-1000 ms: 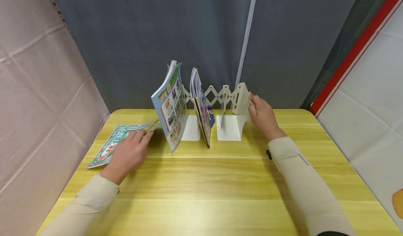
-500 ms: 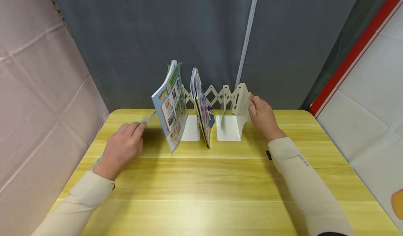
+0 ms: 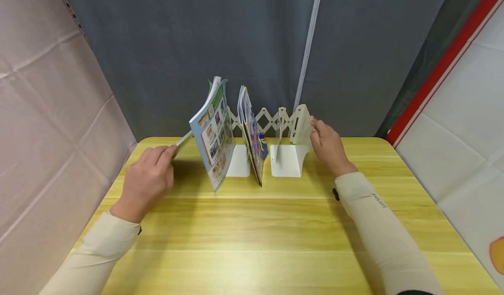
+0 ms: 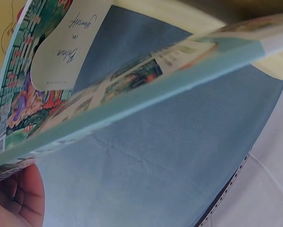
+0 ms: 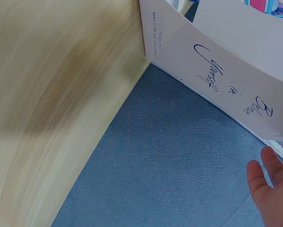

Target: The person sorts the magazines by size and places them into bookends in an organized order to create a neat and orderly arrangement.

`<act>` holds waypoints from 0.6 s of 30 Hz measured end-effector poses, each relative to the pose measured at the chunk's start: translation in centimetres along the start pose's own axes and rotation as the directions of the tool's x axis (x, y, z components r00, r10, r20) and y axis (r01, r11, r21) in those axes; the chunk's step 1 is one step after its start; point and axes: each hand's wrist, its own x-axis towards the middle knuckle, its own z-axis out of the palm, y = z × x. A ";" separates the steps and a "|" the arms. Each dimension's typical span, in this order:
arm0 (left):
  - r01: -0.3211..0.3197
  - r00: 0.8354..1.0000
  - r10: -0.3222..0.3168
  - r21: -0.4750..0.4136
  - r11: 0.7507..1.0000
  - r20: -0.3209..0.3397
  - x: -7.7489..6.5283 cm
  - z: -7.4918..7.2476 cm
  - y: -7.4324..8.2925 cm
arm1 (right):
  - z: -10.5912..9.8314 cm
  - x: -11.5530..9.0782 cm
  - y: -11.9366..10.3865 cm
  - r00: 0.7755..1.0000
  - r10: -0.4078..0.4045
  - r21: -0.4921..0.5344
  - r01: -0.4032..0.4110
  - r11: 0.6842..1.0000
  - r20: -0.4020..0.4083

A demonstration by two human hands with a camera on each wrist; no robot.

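Note:
My left hand (image 3: 145,179) pinches a thin book (image 3: 184,138), now seen nearly edge-on and raised from the table. In the left wrist view the book's pale blue edge (image 4: 132,104) runs slantwise across, with the fingers at its lower left end. At the right, my right hand (image 3: 330,146) holds the upper outer edge of the white end plate (image 3: 302,124) of an expandable book stand; its other fingers are spread in the right wrist view. In the stand a light blue magazine (image 3: 216,142) leans left, and further thin books (image 3: 252,139) stand beside it.
The stand's lattice (image 3: 267,119) spans the back, and a white divider (image 3: 280,126) stands left of the end plate. A grey curtain (image 3: 220,32) hangs behind the wooden table (image 3: 252,233). White cloth walls (image 3: 51,124) flank both sides.
My left hand has lifted the green-covered book from lying on the table and tilted it edge-on, shifting slightly left. The right hand and the stand stay in place.

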 end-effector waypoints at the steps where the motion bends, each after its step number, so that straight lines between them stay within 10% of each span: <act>1: 0.000 1.000 0.000 0.000 1.000 -0.010 0.1 -0.1 0.0 | 0.0 0.0 0.0 1.000 0.002 0.003 -0.002 1.000 0.002; 18: 0.124 0.984 -0.132 -0.066 0.990 -0.121 1.3 -1.8 0.3 | 0.1 -0.1 -0.1 1.000 -0.002 0.014 0.002 1.000 -0.005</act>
